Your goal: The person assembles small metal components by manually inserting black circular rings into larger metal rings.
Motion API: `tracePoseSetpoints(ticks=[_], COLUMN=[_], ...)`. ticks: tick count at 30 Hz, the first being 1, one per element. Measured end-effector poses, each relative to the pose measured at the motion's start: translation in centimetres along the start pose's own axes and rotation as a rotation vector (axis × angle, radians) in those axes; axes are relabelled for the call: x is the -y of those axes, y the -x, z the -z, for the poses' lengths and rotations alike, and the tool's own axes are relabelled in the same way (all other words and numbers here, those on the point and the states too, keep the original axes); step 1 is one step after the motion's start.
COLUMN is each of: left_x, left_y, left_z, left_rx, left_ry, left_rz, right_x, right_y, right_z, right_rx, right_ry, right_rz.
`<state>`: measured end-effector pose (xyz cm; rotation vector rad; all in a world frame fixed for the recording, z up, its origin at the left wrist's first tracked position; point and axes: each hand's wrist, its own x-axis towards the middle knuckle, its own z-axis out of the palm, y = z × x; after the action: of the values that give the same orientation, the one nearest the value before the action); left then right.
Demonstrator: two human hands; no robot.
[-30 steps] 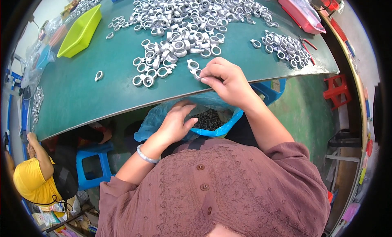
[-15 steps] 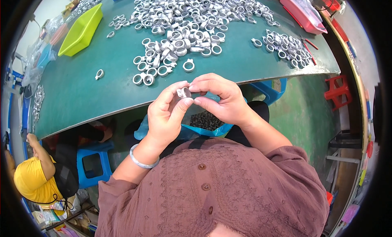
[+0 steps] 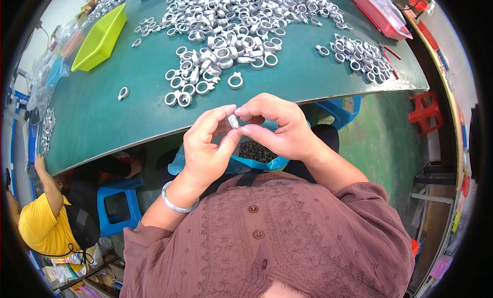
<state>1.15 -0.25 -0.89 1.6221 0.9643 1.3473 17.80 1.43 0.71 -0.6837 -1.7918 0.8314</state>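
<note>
A small silver metal ring with a raised lug (image 3: 233, 121) is pinched between my two hands, just off the table's near edge. The fingers and thumb of my left hand (image 3: 204, 144) close on one side of it. On the other side, the fingertips and thumb of my right hand (image 3: 281, 126) also grip it; part of the ring is hidden by the fingers. Directly beyond my hands, a single ring (image 3: 235, 81) lies on the green table (image 3: 138, 100). A large heap of similar rings (image 3: 231, 41) spreads behind it. Below my hands is an open blue bag (image 3: 257, 163) of small dark parts (image 3: 257, 150).
A smaller ring pile (image 3: 359, 56) lies at right beside red-handled pliers (image 3: 390, 62) and a pink tray (image 3: 380, 15). At left are a yellow-green bin (image 3: 100, 39) and a lone ring (image 3: 123, 93). A person in yellow (image 3: 46, 226) is at the lower left near a blue stool (image 3: 119, 205).
The ring has been turned between my fingers, so its lug side now shows instead of its opening. My hands stay in nearly the same place. The other person's arm has shifted slightly.
</note>
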Motion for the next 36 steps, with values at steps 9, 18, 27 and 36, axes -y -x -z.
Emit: tracePoseSetpoints(ticks=[9, 18, 27, 36], left_x=[-0.1, -0.4, -0.9, -0.4], left_y=[-0.2, -0.3, -0.5, 0.3], left_z=[0.4, -0.1, 0.9, 0.2], left_rx=[0.093, 0.085, 0.152, 0.072], left_ry=[-0.124, 0.160, 0.582, 0.236], left_rz=[-0.089, 0.056, 0.522, 0.068], right_x=[0.6, -0.2, -0.4, -0.3], right_y=[-0.1, 0.6, 0.6, 0.6], right_z=[0.2, 0.2, 0.5, 0.5], right_rx=[0.020, -0.053, -0.031, -0.014], right_ry=[0.043, -0.470, -0.450, -0.468], right_rz=[0.009, -0.418, -0.335, -0.295])
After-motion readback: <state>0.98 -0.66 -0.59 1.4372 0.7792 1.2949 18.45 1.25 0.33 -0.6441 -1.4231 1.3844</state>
